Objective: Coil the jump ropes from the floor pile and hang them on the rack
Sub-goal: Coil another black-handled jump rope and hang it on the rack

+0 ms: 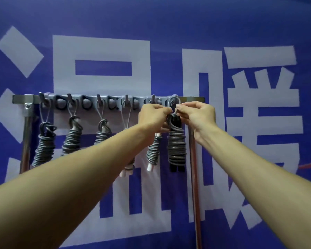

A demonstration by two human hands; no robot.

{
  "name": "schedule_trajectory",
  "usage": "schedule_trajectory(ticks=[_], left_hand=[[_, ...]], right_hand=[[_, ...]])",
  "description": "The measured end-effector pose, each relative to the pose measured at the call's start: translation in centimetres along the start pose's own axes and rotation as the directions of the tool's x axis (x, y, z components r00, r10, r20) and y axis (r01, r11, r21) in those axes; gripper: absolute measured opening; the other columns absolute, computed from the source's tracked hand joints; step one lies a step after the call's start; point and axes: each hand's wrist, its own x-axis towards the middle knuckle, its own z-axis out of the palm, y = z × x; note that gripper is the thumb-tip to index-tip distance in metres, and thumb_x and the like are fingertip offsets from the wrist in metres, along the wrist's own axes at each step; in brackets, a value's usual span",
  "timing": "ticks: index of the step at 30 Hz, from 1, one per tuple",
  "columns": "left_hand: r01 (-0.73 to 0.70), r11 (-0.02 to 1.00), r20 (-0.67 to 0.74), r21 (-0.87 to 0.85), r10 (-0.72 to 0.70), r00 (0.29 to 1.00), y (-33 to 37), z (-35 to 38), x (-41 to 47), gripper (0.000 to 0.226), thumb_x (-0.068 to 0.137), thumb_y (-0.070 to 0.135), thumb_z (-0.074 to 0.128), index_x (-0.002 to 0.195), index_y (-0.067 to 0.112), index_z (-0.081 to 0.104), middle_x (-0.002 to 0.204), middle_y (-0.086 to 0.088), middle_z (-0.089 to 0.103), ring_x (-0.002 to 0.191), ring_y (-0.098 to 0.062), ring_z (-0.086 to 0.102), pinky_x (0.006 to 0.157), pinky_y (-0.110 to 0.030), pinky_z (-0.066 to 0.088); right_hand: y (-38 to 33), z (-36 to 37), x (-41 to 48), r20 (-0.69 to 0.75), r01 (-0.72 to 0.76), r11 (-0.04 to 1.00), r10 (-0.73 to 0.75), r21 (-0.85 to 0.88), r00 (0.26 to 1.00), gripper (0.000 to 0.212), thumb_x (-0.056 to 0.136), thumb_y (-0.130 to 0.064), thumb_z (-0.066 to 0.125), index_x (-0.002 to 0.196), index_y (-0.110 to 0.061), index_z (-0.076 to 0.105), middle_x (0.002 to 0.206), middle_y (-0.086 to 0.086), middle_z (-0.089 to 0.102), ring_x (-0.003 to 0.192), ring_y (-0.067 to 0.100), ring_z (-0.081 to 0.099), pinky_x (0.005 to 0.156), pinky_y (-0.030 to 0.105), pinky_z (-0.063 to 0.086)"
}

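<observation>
A grey hook rack (104, 103) is fixed to a metal frame in front of me. Several coiled grey jump ropes hang from its hooks by their loops; the leftmost coil (44, 146) and its neighbours hang free. At the right end hangs a coil with black handles (176, 150). My left hand (153, 116) and my right hand (196, 114) both pinch this coil's loop (173, 103), which lies over the rightmost hook. My left forearm hides part of two coils with white handles.
The frame's metal posts stand at the left (26, 141) and right (194, 177) of the rack. Behind it hangs a blue banner with large white characters (101, 51). The floor is out of view.
</observation>
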Motion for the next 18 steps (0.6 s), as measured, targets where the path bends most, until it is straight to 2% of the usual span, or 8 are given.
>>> schedule_trajectory(ticks=[2, 5, 8, 10, 14, 16, 18], left_hand=[[-0.051, 0.998, -0.058, -0.023, 0.049, 0.997, -0.1, 1.1, 1.7, 0.012, 0.088, 0.017, 0.068, 0.077, 0.013, 0.07, 0.073, -0.01, 0.069, 0.052, -0.018, 0.065, 0.049, -0.028, 0.054], [-0.118, 0.993, -0.183, 0.025, 0.12, 0.976, -0.3, 2.3, 3.6, 0.024, 0.083, 0.024, 0.072, 0.06, 0.02, 0.068, 0.072, -0.009, 0.072, 0.071, -0.029, 0.071, 0.068, -0.042, 0.06], [-0.089, 0.996, -0.236, -0.014, 0.083, 0.968, -0.2, 2.7, 4.7, 0.027, 0.08, 0.021, 0.074, 0.055, 0.018, 0.066, 0.071, -0.01, 0.071, 0.068, -0.029, 0.07, 0.07, -0.044, 0.06], [-0.054, 0.998, -0.236, -0.019, 0.048, 0.97, -0.4, 2.9, 5.1, 0.022, 0.078, 0.018, 0.074, 0.057, 0.015, 0.067, 0.069, -0.012, 0.069, 0.062, -0.029, 0.068, 0.063, -0.043, 0.061], [-0.03, 0.999, -0.148, 0.02, 0.033, 0.988, -2.1, 2.9, 4.8, 0.019, 0.083, 0.012, 0.069, 0.065, 0.014, 0.069, 0.067, -0.01, 0.066, 0.053, -0.02, 0.063, 0.044, -0.026, 0.053], [-0.026, 0.999, -0.111, 0.027, 0.029, 0.993, -3.0, 2.8, 4.4, 0.022, 0.084, 0.014, 0.066, 0.063, 0.015, 0.07, 0.067, -0.009, 0.067, 0.057, -0.019, 0.062, 0.05, -0.029, 0.057], [-0.044, 0.998, -0.083, 0.054, 0.049, 0.995, -3.8, 2.7, 4.1, 0.021, 0.079, 0.018, 0.059, 0.065, 0.007, 0.07, 0.068, -0.011, 0.067, 0.064, -0.021, 0.059, 0.07, -0.043, 0.061]], right_hand=[[-0.1, 0.3, 2.0, -0.027, 0.015, 1.0, -0.014, 0.008, 1.0, 0.009, 0.079, 0.001, 0.074, 0.084, -0.001, 0.067, 0.078, 0.013, 0.07, 0.067, 0.019, 0.066, 0.063, 0.026, 0.057], [-0.1, 1.0, 4.1, -0.094, 0.022, 1.0, -0.022, 0.001, 0.995, 0.01, 0.074, 0.002, 0.077, 0.078, -0.002, 0.069, 0.079, 0.015, 0.072, 0.068, 0.022, 0.069, 0.064, 0.028, 0.06], [0.2, 1.9, 5.5, -0.191, 0.021, 0.998, -0.031, -0.055, 0.981, 0.011, 0.068, 0.004, 0.078, 0.073, -0.002, 0.071, 0.077, 0.013, 0.073, 0.068, 0.022, 0.071, 0.064, 0.031, 0.061], [0.7, 2.1, 6.3, -0.228, 0.0, 0.996, -0.019, -0.085, 0.973, 0.011, 0.066, 0.004, 0.078, 0.069, -0.003, 0.071, 0.077, 0.012, 0.073, 0.071, 0.023, 0.072, 0.065, 0.034, 0.062], [2.8, 1.4, 6.6, -0.207, -0.039, 0.985, 0.004, -0.166, 0.978, 0.011, 0.068, 0.001, 0.078, 0.069, -0.008, 0.071, 0.077, 0.011, 0.073, 0.07, 0.021, 0.072, 0.066, 0.031, 0.061], [3.7, 0.9, 6.2, -0.175, -0.01, 0.977, -0.028, -0.213, 0.984, 0.013, 0.072, -0.004, 0.078, 0.067, -0.013, 0.071, 0.077, 0.008, 0.074, 0.073, 0.02, 0.071, 0.069, 0.031, 0.06], [4.1, 0.3, 5.5, -0.156, 0.035, 0.963, -0.079, -0.268, 0.985, 0.011, 0.075, -0.007, 0.076, 0.071, -0.017, 0.071, 0.079, 0.001, 0.073, 0.077, 0.016, 0.07, 0.072, 0.028, 0.059]])
